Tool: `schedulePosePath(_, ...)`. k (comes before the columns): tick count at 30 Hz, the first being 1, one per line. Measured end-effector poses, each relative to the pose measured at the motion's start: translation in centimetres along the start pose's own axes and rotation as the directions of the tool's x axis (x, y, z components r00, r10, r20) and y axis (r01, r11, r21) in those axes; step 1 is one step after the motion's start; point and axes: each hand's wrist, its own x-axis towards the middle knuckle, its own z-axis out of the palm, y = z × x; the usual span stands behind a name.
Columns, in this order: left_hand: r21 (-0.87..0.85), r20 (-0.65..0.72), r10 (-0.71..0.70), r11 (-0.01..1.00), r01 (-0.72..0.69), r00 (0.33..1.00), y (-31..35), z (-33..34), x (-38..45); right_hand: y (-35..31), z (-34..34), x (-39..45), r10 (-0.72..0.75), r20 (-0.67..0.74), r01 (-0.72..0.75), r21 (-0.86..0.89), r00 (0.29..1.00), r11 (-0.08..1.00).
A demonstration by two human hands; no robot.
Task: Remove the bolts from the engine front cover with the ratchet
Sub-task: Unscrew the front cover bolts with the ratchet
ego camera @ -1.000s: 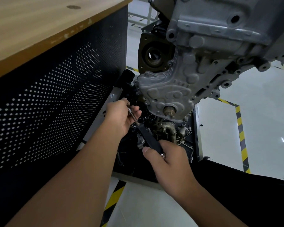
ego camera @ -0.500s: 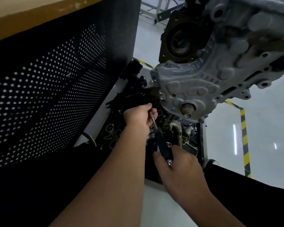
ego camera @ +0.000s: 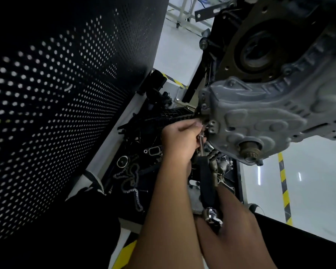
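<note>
The grey cast engine front cover (ego camera: 260,117) hangs at the upper right, with a crank stub at its lower end. My left hand (ego camera: 179,140) grips the head end of the ratchet (ego camera: 208,183) at the cover's lower left edge, by a bolt boss. The ratchet's thin metal shaft runs down into a black handle with a chrome end. My right hand (ego camera: 233,224) is wrapped round that handle near the chrome end. The bolt itself is hidden behind my left fingers.
A black perforated panel (ego camera: 56,113) fills the left. Below the engine a black tray (ego camera: 136,171) holds a chain, gaskets and other loose parts. The white floor with yellow-black tape (ego camera: 283,183) lies to the right. A dark trouser leg (ego camera: 308,233) sits at lower right.
The view has dropped and closed in on the cover. Both hands carried the ratchet up, and its head now sits at the cover's lower left edge.
</note>
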Motion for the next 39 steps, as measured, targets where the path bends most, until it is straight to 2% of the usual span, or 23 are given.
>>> schedulePosePath(4, -0.03, 0.039, 0.027, 0.999, -0.026, 0.999, -0.1, 0.6, 0.4, 0.3, 0.8, 0.1, -0.099, -0.143, 0.082, -0.115, 0.985, 0.99)
schedulePosePath(6, -0.055, 0.038, 0.026, 0.998, -0.024, 0.999, -0.2, 0.8, 0.4, 0.3, 0.8, 0.4, -0.122, -0.167, 0.096, -0.159, 0.978, 0.983)
schedulePosePath(14, 0.067, -0.037, 0.124, 0.99, -0.121, 0.992, 0.2, 1.4, 0.5, 0.5, 0.1, 0.9, -0.151, -0.115, 0.129, -0.179, 0.982, 0.975)
schedulePosePath(20, 0.131, -0.091, 0.098, 0.988, -0.086, 0.991, -0.4, 1.5, 0.7, 0.2, -0.2, 0.9, -0.131, -0.104, 0.121, -0.097, 0.986, 0.988)
schedulePosePath(25, 0.049, -0.102, 0.099, 0.994, -0.094, 0.99, -0.8, 2.0, 0.5, 0.9, -0.6, 1.1, -0.139, -0.046, 0.134, -0.1, 0.989, 0.986)
schedulePosePath(36, 0.122, -0.1, 0.126, 0.986, -0.113, 0.987, 0.1, 2.4, 0.3, 1.0, -0.7, 1.1, -0.145, -0.029, 0.143, -0.063, 0.989, 0.988)
schedulePosePath(39, 0.096, -0.088, 0.134, 0.987, -0.125, 0.987, 0.0, 2.5, 0.2, 1.2, -0.9, 1.2, -0.141, -0.004, 0.14, -0.063, 0.99, 0.988)
